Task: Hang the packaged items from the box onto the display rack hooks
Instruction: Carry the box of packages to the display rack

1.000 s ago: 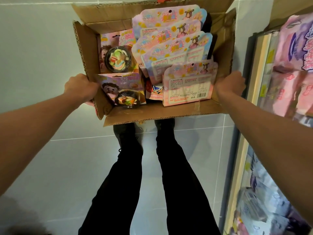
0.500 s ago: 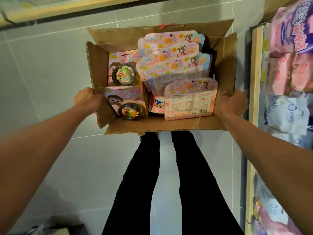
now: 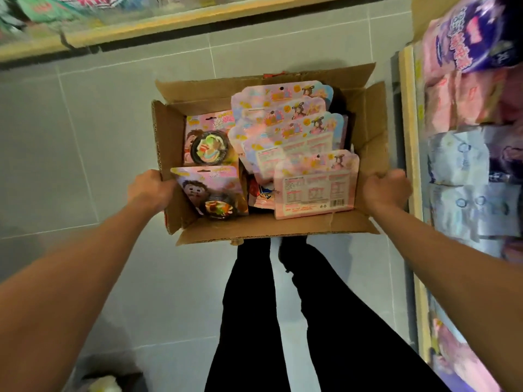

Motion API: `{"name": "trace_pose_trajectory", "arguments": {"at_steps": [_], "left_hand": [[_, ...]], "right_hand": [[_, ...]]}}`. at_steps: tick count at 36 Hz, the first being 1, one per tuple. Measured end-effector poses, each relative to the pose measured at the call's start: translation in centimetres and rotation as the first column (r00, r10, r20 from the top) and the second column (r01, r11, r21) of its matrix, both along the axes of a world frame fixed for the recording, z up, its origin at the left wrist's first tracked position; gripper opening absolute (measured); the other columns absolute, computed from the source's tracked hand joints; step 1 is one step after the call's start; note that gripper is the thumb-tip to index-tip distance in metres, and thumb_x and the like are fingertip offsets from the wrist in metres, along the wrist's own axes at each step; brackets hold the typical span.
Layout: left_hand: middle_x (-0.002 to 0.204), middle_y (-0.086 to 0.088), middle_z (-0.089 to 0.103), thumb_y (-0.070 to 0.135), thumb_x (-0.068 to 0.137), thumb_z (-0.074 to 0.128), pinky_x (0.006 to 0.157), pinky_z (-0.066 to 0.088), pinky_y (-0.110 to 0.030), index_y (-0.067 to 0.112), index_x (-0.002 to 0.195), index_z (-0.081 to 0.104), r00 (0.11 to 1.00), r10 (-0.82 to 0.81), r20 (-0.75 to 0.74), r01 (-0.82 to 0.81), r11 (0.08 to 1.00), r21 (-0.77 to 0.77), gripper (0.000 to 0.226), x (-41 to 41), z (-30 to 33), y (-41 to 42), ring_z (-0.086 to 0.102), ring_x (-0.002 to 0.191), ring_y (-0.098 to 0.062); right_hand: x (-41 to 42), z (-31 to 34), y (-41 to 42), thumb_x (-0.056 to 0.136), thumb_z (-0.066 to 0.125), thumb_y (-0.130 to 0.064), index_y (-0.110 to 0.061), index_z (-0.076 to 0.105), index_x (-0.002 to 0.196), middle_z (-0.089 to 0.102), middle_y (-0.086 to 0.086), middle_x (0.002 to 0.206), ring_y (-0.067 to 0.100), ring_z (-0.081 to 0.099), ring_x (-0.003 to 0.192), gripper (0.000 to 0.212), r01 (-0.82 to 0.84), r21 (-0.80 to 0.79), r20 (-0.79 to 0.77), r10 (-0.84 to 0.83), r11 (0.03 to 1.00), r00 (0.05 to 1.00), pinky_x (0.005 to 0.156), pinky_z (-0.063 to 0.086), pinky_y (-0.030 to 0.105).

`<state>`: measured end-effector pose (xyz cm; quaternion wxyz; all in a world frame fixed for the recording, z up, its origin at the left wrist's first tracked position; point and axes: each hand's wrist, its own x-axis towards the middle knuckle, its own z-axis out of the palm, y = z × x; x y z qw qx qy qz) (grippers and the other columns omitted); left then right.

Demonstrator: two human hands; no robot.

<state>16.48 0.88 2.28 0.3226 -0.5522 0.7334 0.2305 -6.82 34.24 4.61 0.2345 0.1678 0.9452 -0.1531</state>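
The left hand (image 3: pixel 151 188) and right hand (image 3: pixel 386 188) each grip a side of the box (image 3: pixel 365 128). The packets (image 3: pixel 315 185) look light and stiff; pinching one by its top hole should work best.

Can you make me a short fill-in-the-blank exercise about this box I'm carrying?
1. The left hand and right hand grip opposite sides of the ____ box.
2. The packaged items still lie ____ the box.
3. The box's flaps are ____.

Missing words: cardboard; inside; open
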Motion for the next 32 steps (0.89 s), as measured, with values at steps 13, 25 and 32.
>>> {"name": "trace_pose_trajectory", "arguments": {"at_steps": [13, 25, 32], "left_hand": [[0.099, -0.020, 0.070, 0.040, 0.094, 0.058, 0.085, 0.057, -0.050, 0.004, 0.105, 0.067, 0.996, 0.033, -0.077, -0.033, 0.999, 0.006, 0.039, 14.0, 2.8, 5.9, 0.066, 0.090, -0.042], [0.093, -0.018, 0.072, 0.041, 0.093, 0.053, 0.080, 0.059, -0.048, 0.007, 0.101, 0.069, 0.984, 0.109, -0.141, -0.106, 0.994, 0.030, 0.038, 31.1, 5.0, 14.0, 0.069, 0.081, -0.039], [0.104, -0.026, 0.065, 0.028, 0.098, 0.053, 0.083, 0.048, -0.044, -0.003, 0.108, 0.066, 0.990, 0.047, -0.130, -0.051, 0.998, -0.032, 0.035, 39.7, 6.8, 20.6, 0.060, 0.100, -0.047]], "right_hand": [[12.9, 1.1, 6.7, 0.102, 0.050, -0.023, 0.000, 0.070, 0.109, 0.070, 0.023, 0.112, 0.043, 0.065, 0.105, 0.032, -0.108, 0.016, -0.045, 0.109, 0.994, 0.993, 0.089, 0.051, 0.044], [25.5, 3.6, 12.6, 0.101, 0.052, -0.026, 0.002, 0.069, 0.111, 0.070, 0.025, 0.112, 0.045, 0.065, 0.102, 0.034, -0.255, -0.024, -0.080, 0.252, 0.967, 0.964, 0.093, 0.050, 0.047], [35.6, 4.2, 19.5, 0.100, 0.057, -0.025, 0.000, 0.070, 0.110, 0.071, 0.022, 0.112, 0.043, 0.065, 0.103, 0.030, -0.238, -0.044, -0.084, 0.234, 0.970, 0.969, 0.093, 0.050, 0.047]]}}
